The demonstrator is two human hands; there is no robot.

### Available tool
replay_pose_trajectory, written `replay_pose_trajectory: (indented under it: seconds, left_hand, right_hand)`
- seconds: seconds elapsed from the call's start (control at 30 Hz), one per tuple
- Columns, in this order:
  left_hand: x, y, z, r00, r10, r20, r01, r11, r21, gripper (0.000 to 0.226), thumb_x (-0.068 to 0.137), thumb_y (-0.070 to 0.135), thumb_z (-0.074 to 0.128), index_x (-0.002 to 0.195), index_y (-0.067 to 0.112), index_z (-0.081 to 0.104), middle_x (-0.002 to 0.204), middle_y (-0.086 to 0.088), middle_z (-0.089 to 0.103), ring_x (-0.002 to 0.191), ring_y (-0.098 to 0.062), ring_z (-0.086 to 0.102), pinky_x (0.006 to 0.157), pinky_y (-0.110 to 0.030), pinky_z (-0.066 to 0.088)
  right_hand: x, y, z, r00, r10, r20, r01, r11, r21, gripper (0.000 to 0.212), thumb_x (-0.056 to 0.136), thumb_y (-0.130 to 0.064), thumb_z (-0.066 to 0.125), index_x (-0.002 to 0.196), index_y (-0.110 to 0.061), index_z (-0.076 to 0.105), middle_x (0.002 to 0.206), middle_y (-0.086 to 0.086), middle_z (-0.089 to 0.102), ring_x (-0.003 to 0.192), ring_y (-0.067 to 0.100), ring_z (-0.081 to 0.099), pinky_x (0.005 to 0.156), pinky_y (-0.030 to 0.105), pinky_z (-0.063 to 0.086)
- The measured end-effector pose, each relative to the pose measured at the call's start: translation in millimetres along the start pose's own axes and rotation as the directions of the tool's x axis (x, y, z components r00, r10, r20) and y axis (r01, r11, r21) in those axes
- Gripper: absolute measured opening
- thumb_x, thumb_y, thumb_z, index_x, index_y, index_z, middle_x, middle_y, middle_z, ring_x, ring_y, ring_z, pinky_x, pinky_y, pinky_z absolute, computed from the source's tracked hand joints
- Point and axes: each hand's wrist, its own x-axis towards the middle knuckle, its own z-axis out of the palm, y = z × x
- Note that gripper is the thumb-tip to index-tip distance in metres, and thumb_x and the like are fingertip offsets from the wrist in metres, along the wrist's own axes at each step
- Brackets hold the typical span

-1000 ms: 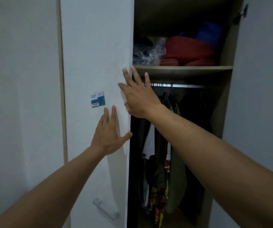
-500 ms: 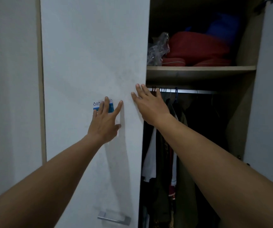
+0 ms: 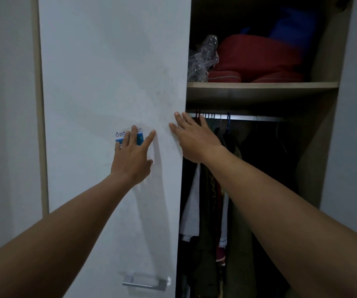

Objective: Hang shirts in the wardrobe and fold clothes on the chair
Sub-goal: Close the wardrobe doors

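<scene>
Head view: left hand (image 3: 131, 157) flat on door (image 3: 108, 82), right hand (image 3: 194, 137) flat-fingered at its edge; neither grips. Fingers risk pinching if door swings.

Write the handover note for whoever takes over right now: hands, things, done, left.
Left hand: rests flat on the white wardrobe door, fingers over its blue sticker.
Right hand: straight fingers at that door's inner edge, holds nothing.
Things: clothes hang from the rail; red bundle on the shelf above. Chair and loose shirts not in view.
Done: cannot tell; the right compartment stands open.
Left: fetch shirts, hang them, fold clothes on the chair.
</scene>
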Motion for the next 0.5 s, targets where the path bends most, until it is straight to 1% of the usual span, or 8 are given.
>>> replay_pose_trajectory:
  seconds: [0.1, 0.17, 0.3, 0.4, 0.5]
  left_hand:
    - [-6, 13, -14, 0.999, 0.014, 0.042, -0.013, 1.000, -0.025, 0.080, 0.097, 0.041, 0.059, 0.159, 0.036, 0.008, 0.167, -0.015, -0.002, 0.153, -0.038, 0.004, 0.121, -0.057, 0.020]
    - [-16, 30, -26, 0.997, 0.046, 0.061, -0.042, 0.997, -0.067, 0.079, 0.098, 0.040, 0.056, 0.159, 0.035, 0.007, 0.166, -0.016, 0.000, 0.152, -0.039, 0.006, 0.120, -0.058, 0.021]
    - [-43, 72, -59, 0.983, 0.170, 0.071, -0.152, 0.966, -0.209, 0.082, 0.098, 0.031, 0.058, 0.159, 0.032, 0.004, 0.166, -0.018, 0.002, 0.152, -0.038, 0.006, 0.121, -0.055, 0.021]
    - [-62, 109, -80, 0.970, 0.240, 0.030, -0.219, 0.926, -0.306, 0.079, 0.098, 0.032, 0.056, 0.159, 0.030, 0.007, 0.165, -0.020, 0.006, 0.152, -0.039, 0.007, 0.120, -0.056, 0.020]
    - [-87, 161, -103, 0.943, 0.333, 0.004, -0.305, 0.869, -0.389, 0.076, 0.098, 0.034, 0.055, 0.159, 0.029, 0.009, 0.165, -0.020, 0.010, 0.152, -0.039, 0.008, 0.120, -0.058, 0.020]
  right_hand:
    - [-25, 0, -13, 0.997, 0.058, 0.048, -0.062, 0.995, 0.076, 0.076, 0.099, -0.016, 0.055, 0.161, -0.018, 0.011, 0.169, 0.013, 0.001, 0.156, 0.027, -0.005, 0.124, 0.060, 0.005]
    - [-53, 3, -24, 0.988, 0.107, 0.107, -0.117, 0.989, 0.092, 0.076, 0.098, -0.016, 0.054, 0.161, -0.018, 0.012, 0.169, 0.014, 0.004, 0.156, 0.029, -0.003, 0.123, 0.060, 0.006]
    - [-117, 15, -61, 0.959, 0.205, 0.197, -0.219, 0.974, 0.056, 0.077, 0.096, -0.008, 0.049, 0.162, -0.018, 0.011, 0.168, 0.015, 0.004, 0.156, 0.030, -0.003, 0.123, 0.060, 0.006]
    - [-168, 26, -94, 0.942, 0.258, 0.215, -0.268, 0.963, 0.020, 0.075, 0.098, -0.011, 0.050, 0.162, -0.017, 0.012, 0.168, 0.014, 0.005, 0.156, 0.030, -0.003, 0.123, 0.059, 0.006]
    - [-228, 42, -129, 0.921, 0.338, 0.193, -0.340, 0.940, -0.023, 0.073, 0.097, -0.014, 0.049, 0.161, -0.018, 0.014, 0.168, 0.013, 0.008, 0.156, 0.029, -0.001, 0.124, 0.057, 0.008]
